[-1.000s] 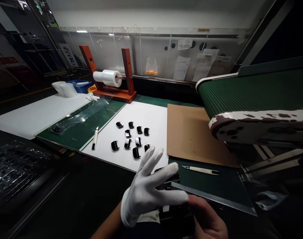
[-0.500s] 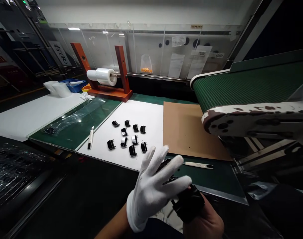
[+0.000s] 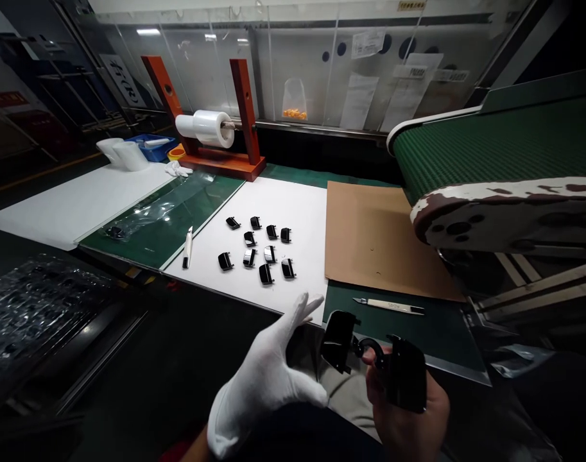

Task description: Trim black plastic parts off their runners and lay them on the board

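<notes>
Right fingers [image 3: 370, 378] hold the black part [image 3: 407, 375] near open left fingers [image 3: 293, 321].

Over to your left, you've got the one clear read: the white sign [image 3: 121, 81] leaning behind the roller stand [image 3: 251, 122], with "(R)" in dark print and, just above it, a character that looks like 右. Up top, the yellowish label [image 3: 412, 6] gives you a row of characters, too small to make out. Below it, the white label [image 3: 368, 43] carries fine print you can't read, and the two strip labels [image 3: 411, 71] farther right are a blur. Down near you, the cutter's handle [image 3: 393, 307] bears faint lettering, illegible from here.
</notes>
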The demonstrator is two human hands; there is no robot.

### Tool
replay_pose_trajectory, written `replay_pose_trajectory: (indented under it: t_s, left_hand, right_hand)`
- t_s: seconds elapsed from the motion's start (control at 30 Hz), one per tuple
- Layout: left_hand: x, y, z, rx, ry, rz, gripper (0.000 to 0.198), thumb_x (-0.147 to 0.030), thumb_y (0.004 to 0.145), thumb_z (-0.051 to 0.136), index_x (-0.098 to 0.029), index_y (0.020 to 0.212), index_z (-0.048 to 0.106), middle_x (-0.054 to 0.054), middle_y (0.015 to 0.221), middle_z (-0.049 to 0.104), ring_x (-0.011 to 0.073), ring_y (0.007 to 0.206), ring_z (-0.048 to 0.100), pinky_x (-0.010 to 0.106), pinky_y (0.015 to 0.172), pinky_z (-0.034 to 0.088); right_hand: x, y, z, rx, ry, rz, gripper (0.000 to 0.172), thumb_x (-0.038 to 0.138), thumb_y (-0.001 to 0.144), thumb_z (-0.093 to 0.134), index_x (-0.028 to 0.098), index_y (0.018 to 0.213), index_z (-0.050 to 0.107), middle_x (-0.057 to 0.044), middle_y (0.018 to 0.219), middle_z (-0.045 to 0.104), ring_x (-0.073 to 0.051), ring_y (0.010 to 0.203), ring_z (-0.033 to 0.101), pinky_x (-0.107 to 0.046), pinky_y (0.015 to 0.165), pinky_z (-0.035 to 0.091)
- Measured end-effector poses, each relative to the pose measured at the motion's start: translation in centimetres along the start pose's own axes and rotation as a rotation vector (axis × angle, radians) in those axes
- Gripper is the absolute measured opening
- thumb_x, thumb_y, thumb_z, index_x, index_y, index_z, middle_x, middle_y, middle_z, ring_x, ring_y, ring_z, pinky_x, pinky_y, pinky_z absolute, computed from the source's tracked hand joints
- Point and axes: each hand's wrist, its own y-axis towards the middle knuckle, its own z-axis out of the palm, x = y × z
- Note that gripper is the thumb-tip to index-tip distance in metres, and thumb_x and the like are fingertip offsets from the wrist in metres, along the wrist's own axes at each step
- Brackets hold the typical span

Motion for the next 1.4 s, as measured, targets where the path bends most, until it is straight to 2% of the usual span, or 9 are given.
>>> replay_pose_trajectory:
  t_s: [0.07, 0.17, 0.4, 0.57, 0.73, 0.87, 1.07, 1.2, 1.4]
  left_hand:
    - [-0.4, 0.6, 0.1, 0.027, -0.020, -0.013, 0.135, 0.004, 0.043, 0.089, -0.038, 0.150, 0.018, 0.010, 0.143, 0.050, 0.0313, 0.127, 0.052, 0.039, 0.104, 0.047]
    - [-0.3, 1.2, 0.5, 0.075, -0.079, -0.006, 0.132, -0.002, 0.043, 0.091, -0.038, 0.149, 0.020, 0.006, 0.138, 0.056, 0.0273, 0.129, 0.050, 0.038, 0.108, 0.043]
    - [-0.8, 1.1, 0.7, 0.158, -0.126, -0.204, 0.103, -0.006, 0.051, 0.086, -0.024, 0.142, 0.041, 0.006, 0.133, 0.060, 0.0243, 0.120, 0.059, 0.028, 0.103, 0.048]
    - [-2.1, 1.5, 0.3, 0.179, -0.056, -0.283, 0.083, -0.017, 0.050, 0.088, -0.018, 0.127, 0.058, 0.003, 0.122, 0.066, 0.0228, 0.112, 0.063, 0.026, 0.100, 0.050]
    - [-2.2, 1.4, 0.4, 0.126, -0.024, -0.258, 0.081, -0.019, 0.049, 0.089, -0.016, 0.124, 0.059, 0.003, 0.120, 0.067, 0.0203, 0.108, 0.064, 0.022, 0.097, 0.050]
    - [-2.0, 1.3, 0.6, 0.101, -0.004, -0.252, 0.081, -0.021, 0.050, 0.090, -0.016, 0.125, 0.059, 0.003, 0.119, 0.067, 0.0201, 0.109, 0.063, 0.023, 0.100, 0.048]
    - [-1.9, 1.2, 0.6, 0.108, 0.000, -0.290, 0.077, -0.023, 0.052, 0.089, -0.019, 0.123, 0.060, 0.001, 0.117, 0.068, 0.0204, 0.107, 0.064, 0.025, 0.097, 0.049]
    - [-2.6, 1.4, 0.6, 0.121, -0.005, -0.332, 0.066, -0.021, 0.057, 0.086, -0.025, 0.119, 0.062, -0.003, 0.111, 0.068, 0.0184, 0.101, 0.064, 0.025, 0.092, 0.050]
    - [-3.6, 1.6, 0.6, 0.132, -0.005, -0.398, 0.055, -0.026, 0.061, 0.084, -0.025, 0.113, 0.065, -0.003, 0.104, 0.068, 0.0181, 0.094, 0.064, 0.025, 0.085, 0.052]
  right_hand:
    - [0.0, -0.6, -0.2, -0.005, -0.031, 0.064, 0.023, 0.036, 0.068, 0.078, 0.015, 0.073, 0.071, -0.006, 0.066, 0.070, -0.013, 0.042, 0.056, -0.022, 0.033, 0.039]
    - [0.0, -0.9, -0.6, -0.001, -0.087, 0.089, 0.026, 0.039, 0.067, 0.078, 0.015, 0.073, 0.072, -0.006, 0.064, 0.069, -0.014, 0.043, 0.057, -0.022, 0.033, 0.040]
    - [-0.2, 0.1, -1.7, 0.122, -0.103, 0.079, 0.034, 0.048, 0.062, 0.080, 0.015, 0.065, 0.072, -0.007, 0.053, 0.065, -0.018, 0.041, 0.058, -0.024, 0.032, 0.042]
    - [-0.3, 0.0, -1.9, 0.163, -0.071, 0.055, 0.022, 0.036, 0.067, 0.079, 0.016, 0.069, 0.072, -0.005, 0.053, 0.065, -0.014, 0.036, 0.053, -0.023, 0.032, 0.042]
    - [0.1, -0.3, -1.5, 0.160, 0.032, 0.127, 0.024, 0.037, 0.066, 0.080, 0.017, 0.077, 0.072, -0.006, 0.064, 0.069, -0.015, 0.041, 0.055, -0.024, 0.033, 0.041]
    - [0.4, -0.5, -1.1, 0.124, -0.066, 0.148, 0.027, 0.041, 0.070, 0.077, 0.019, 0.084, 0.069, -0.003, 0.068, 0.066, -0.011, 0.044, 0.050, -0.022, 0.036, 0.041]
    - [-0.9, -0.1, -2.0, 0.222, -0.031, 0.258, 0.031, 0.046, 0.072, 0.075, 0.020, 0.086, 0.068, -0.001, 0.059, 0.062, -0.012, 0.046, 0.051, -0.023, 0.038, 0.042]
    - [-1.1, 0.1, -2.4, 0.277, 0.039, 0.333, 0.026, 0.044, 0.078, 0.070, 0.019, 0.085, 0.068, -0.004, 0.067, 0.065, -0.013, 0.049, 0.053, -0.024, 0.039, 0.041]
    - [-0.9, 0.1, -2.4, 0.302, 0.102, 0.369, 0.025, 0.040, 0.073, 0.076, 0.020, 0.086, 0.070, -0.005, 0.072, 0.065, -0.012, 0.052, 0.052, -0.024, 0.041, 0.041]
